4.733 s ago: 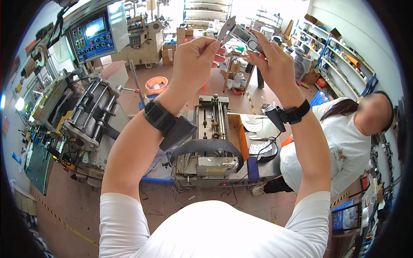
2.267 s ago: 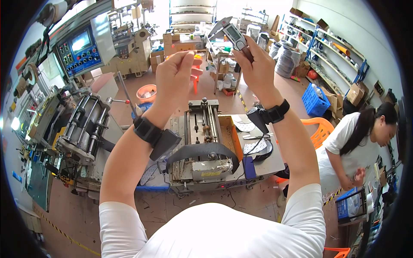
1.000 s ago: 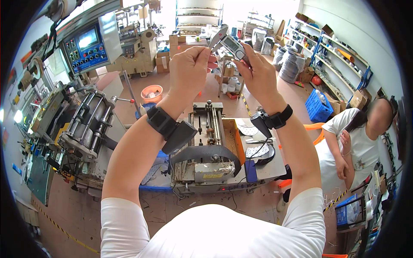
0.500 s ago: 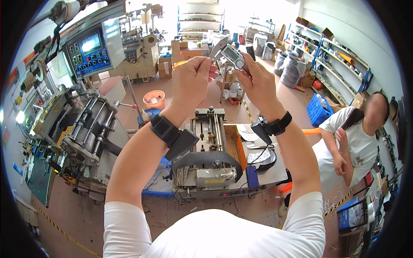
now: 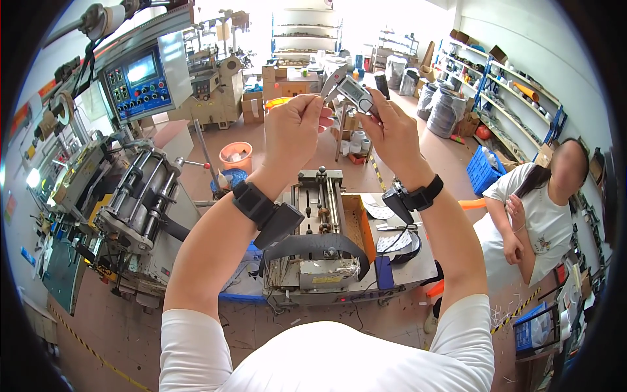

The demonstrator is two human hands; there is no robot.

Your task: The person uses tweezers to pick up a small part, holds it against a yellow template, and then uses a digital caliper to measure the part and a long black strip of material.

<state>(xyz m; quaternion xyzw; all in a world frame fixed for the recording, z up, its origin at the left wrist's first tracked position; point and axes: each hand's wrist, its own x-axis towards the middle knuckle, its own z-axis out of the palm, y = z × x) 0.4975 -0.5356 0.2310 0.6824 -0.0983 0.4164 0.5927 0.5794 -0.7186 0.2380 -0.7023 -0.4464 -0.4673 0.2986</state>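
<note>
Both my arms are raised over the workbench machine. My right hand grips a digital caliper with a small grey display, its metal jaws pointing up and left. Close to those jaws, the thumb and forefinger of my left hand are pinched together. Anything between these fingertips is too small to make out. Each wrist wears a black strap with a black device on it.
Below my hands stands a metal bench machine with rods and a black curved band. A control panel and a roller machine are at left. At right sits a person in white, near a blue crate.
My two hands and the caliper sit slightly lower in the picture. The view has shifted a little too. My left hand keeps its pinch and my right its grip.
</note>
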